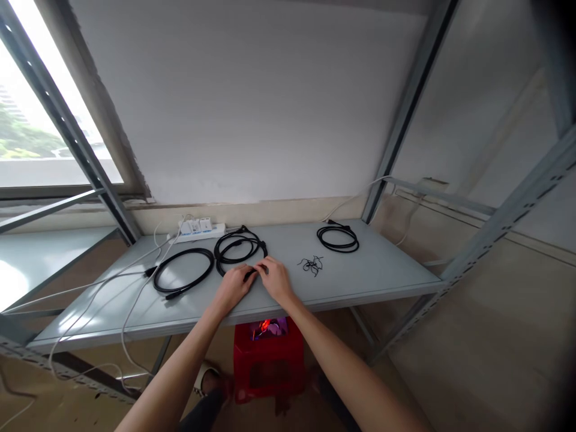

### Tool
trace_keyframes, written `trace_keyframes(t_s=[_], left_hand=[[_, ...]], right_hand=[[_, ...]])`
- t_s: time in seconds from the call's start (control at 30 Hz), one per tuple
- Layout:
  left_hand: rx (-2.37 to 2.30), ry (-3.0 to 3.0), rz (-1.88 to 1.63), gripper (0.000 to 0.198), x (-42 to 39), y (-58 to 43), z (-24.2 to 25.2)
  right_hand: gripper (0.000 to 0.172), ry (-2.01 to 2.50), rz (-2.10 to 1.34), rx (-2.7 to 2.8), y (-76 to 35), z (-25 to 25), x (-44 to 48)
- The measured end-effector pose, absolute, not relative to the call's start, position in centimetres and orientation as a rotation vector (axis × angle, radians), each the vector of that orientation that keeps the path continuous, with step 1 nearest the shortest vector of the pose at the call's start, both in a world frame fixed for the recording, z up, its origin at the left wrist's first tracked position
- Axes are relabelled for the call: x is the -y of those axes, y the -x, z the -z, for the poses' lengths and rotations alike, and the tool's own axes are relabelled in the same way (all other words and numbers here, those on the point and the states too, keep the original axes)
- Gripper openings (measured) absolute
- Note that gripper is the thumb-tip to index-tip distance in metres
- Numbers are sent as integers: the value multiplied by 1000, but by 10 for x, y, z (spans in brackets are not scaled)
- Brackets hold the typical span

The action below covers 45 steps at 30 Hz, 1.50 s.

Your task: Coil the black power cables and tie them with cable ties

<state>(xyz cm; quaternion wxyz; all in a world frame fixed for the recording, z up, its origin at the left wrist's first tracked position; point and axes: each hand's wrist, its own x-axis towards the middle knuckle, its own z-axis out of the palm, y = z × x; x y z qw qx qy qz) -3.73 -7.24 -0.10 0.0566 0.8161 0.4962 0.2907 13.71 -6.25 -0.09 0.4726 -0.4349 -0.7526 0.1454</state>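
Both hands [234,287] [274,279] on round blk coil [229,261]; smooth mtl shelf [292,240]

Right of the hands [276,281], beyond the black strands [311,265], the shelf [387,270] lies open at the front. Left, a cable loop [193,285] and white cords [144,284] obstruct; ahead, a coiled cable [218,255] does.

Daylight pours through a window [22,132] at left, glaring off a neighboring shelf [54,246], as a gray metal rack [382,273] stands against a pale wall [261,108], beige along its base. A red plastic stool [288,354] sits on the brownish floor [76,414] below the rack's front edge.
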Motion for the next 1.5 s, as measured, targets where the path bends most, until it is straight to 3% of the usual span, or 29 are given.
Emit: trace_keyframes(t_s=[0.3,0.5,0.6,0.83,1.03,1.5], left_hand=[[-1481,-2420,-881,13,72,37,1],[-1514,-2383,-863,19,74,36,1],[-1501,-2404,-884,12,73,36,1],[-1514,-2357,-940,19,73,37,3],[-1415,-2394,-1004,5,74,37,3],[-1482,-2391,-937,2,75,37,2]], right_hand=[[24,1043,-350,1968,-135,5,63],[33,1134,-214,2027,-136,9,64],[38,1153,-231,1958,-136,9,64],[35,1092,-213,2002,-134,10,66],[40,1064,-169,2083,-135,9,68],[37,1003,-241,2093,-136,10,69]])
